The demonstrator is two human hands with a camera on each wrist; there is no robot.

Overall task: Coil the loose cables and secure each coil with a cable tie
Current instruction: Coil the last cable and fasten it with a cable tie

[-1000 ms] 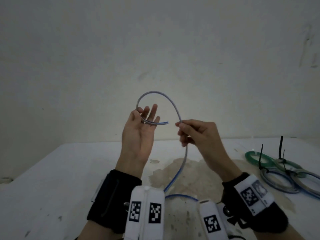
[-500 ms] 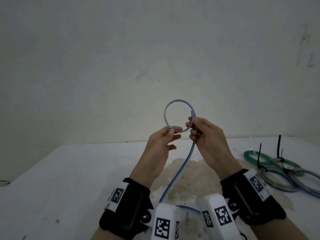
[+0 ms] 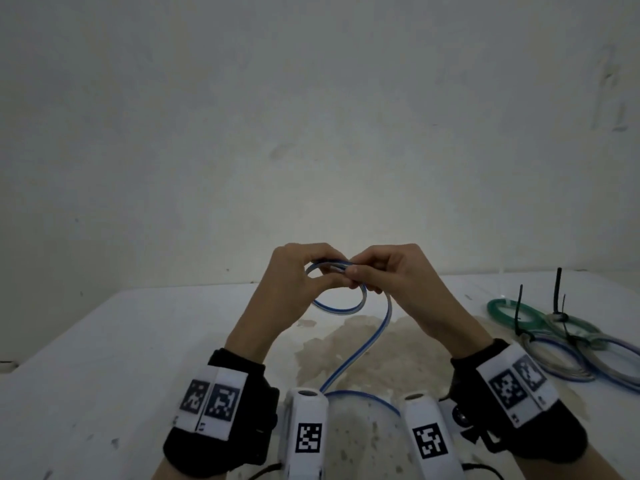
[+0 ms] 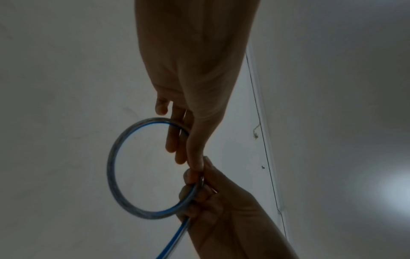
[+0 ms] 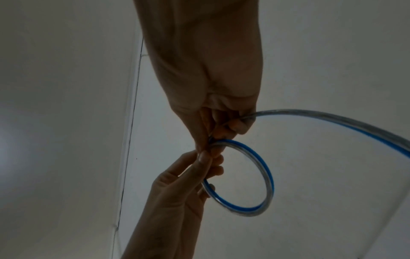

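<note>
I am holding the blue-and-clear cable [image 3: 341,308] in both hands, raised above the white table [image 3: 104,358]. My left hand [image 3: 298,271] is pinching the first loop at its top, thumb and fingertips curled round the strand. My right hand [image 3: 391,275] is pinching the same loop just beside it, at the point where the strand crosses itself; the two pinches are touching.

The loop is hanging below and slightly toward me from both grips, roughly a full circle in the left wrist view [image 4: 133,206]. From the crossing under my right hand, the free length is running down and toward my body, reaching the table between my wrists and curving there. Its far end is out of sight.

The relation that matters: the uncoiled length is leaving the grip on the right-hand side, so my right hand is the nearer one to feed it. I judge that the left hand should be keeping the loop fixed while the right slides down the strand and brings up the next turn onto the same circle.

Four finished coils [image 3: 554,337] with black ties [image 3: 518,308] are lying well apart to my right on the table.
</note>
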